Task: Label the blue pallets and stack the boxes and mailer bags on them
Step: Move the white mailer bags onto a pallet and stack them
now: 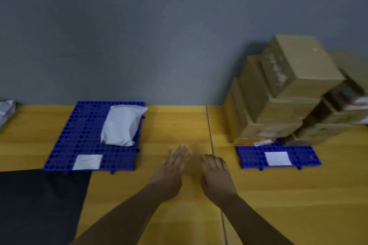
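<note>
While both hands sit empty over the yellow table (179, 125), we're between placements. The left hand (172, 167) is just left of the table seam (210, 129), fingers stretched straight. The right hand (216, 175) lies across that seam, fingers relaxed and drooping. Neither holds anything, and I can't tell whether they touch the wood.

Well left of the seam lies one blue pallet (79, 135), with a white label (87, 162) at its near edge and a white mailer bag (121, 125) on its far right corner. Right of the seam is the second blue pallet (251, 157), also carrying a label (277, 158). A stepped pile of cardboard boxes (278, 95) appears to cover its far part. Far left of the seam, at the frame's edge, another bag (6, 111) pokes in.

Labelling looks done and the boxes look largely stacked, so the bags seem to be the unfinished business. Next up, I'd say, is a long reach left for that stray bag. It needs a grip across its soft middle, then laying beside the first, clear of the label.
</note>
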